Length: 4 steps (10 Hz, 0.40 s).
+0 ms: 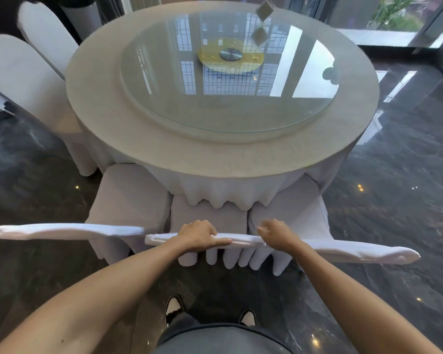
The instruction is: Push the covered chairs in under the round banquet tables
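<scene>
A round banquet table (223,159) with a white skirted cloth fills the middle of the head view. Three white-covered chairs stand side by side at its near edge. My left hand (198,235) and my right hand (275,232) both grip the top of the middle chair's backrest (243,241). Its seat (207,215) reaches under the cloth's hem. The left chair (128,198) and the right chair (294,208) flank it, their backrest tops pointing outward.
A glass turntable (228,80) lies on the table, with a small card stand (265,8) at its far side. Two more covered chairs (23,72) stand at the table's left. Dark glossy marble floor (394,200) surrounds everything. My shoes show below.
</scene>
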Tool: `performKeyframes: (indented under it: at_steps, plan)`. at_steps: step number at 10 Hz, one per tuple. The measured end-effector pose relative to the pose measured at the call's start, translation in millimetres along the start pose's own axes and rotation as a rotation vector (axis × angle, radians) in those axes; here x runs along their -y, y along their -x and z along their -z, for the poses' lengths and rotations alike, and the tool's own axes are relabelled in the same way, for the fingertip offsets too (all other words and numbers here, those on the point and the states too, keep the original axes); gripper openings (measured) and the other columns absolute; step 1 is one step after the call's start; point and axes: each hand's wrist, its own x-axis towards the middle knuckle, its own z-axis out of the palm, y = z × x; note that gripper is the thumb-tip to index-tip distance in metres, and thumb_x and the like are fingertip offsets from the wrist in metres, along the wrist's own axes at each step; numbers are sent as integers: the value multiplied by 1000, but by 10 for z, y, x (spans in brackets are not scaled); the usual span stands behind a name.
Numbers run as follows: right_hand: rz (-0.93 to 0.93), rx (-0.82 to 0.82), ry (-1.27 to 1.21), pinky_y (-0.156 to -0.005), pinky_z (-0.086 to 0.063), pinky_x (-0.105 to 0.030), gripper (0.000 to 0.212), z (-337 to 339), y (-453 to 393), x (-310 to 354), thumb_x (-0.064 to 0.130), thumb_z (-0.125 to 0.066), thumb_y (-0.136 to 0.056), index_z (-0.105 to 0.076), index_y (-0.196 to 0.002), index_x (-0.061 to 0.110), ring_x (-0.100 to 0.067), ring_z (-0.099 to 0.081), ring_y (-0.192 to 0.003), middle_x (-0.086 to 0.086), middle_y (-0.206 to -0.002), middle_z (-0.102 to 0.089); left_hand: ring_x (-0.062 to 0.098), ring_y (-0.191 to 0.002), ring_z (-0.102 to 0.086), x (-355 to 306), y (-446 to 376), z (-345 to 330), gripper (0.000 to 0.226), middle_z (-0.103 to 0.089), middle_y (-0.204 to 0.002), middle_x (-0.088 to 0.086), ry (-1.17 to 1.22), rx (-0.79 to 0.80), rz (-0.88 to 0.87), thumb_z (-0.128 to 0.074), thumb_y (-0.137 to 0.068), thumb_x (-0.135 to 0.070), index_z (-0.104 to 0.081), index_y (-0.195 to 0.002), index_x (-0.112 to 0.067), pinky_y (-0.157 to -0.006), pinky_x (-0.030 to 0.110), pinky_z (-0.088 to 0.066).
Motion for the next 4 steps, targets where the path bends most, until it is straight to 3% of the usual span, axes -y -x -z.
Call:
performKeyframes:
  at_steps: [1, 2, 3, 4]
  plan:
    - [40, 14, 0, -77, -49, -39, 33, -99, -46, 321, 45, -47, -93, -61, -89, 16, -23, -60, -86, -4, -97, -65, 17, -60, -55, 206, 24, 100, 80, -58, -61, -4, 26, 58, 12, -33, -67, -96, -57, -63, -19, -57, 31, -37]
    - [43, 76, 64, -81, -44, -34, 32, -346, -106, 812, 44, -46, -94, -61, -106, 18, -22, -58, -96, -5, -111, -62, 22, -75, -62, 608, 32, 241, 70, -68, -77, 1, 33, 63, 15, -32, -80, -83, -62, -73, -20, -60, 33, -39]
    - [46, 129, 166, -80, -45, -34, 30, -429, -150, 1057, 34, -43, -96, -62, -103, 12, -25, -59, -94, -11, -111, -64, 24, -81, -61, 888, 35, 340, 55, -67, -84, 1, -54, 56, 14, -41, -86, -69, -61, -79, -19, -63, 35, -40]
    - [35, 141, 313, -91, -48, -39, 37, -334, -272, 1390, 36, -49, -94, -60, -119, 11, -29, -59, -107, -10, -121, -62, 28, -96, -61, 1227, 35, 617, 42, -67, -106, 5, -183, 38, 42, -52, -87, -56, -62, -100, -18, -76, 39, -45]
